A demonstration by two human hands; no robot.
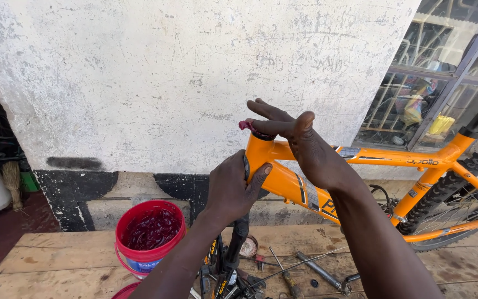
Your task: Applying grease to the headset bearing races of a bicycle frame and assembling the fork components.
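The left hand (232, 188) was wrapped around the head tube (256, 160) of the one orange frame (372, 158), thumb across its front, the tube's long axis running near upright. Directly above it the right hand (300, 141), the nearer to the tube's top, had its fingers spread, the tips carrying a dab of red grease (245, 125) at the rim. One red tub (149, 235) of the same grease stood low left, well apart on the planks (56, 257), with several tools (305, 271) lying beside the fork.

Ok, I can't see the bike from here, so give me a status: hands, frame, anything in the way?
Left hand gripping orange frame's head tube. Right hand open, fingertips on red grease at the tube top. Red grease bucket below left; tools on boards. Nothing blocking.
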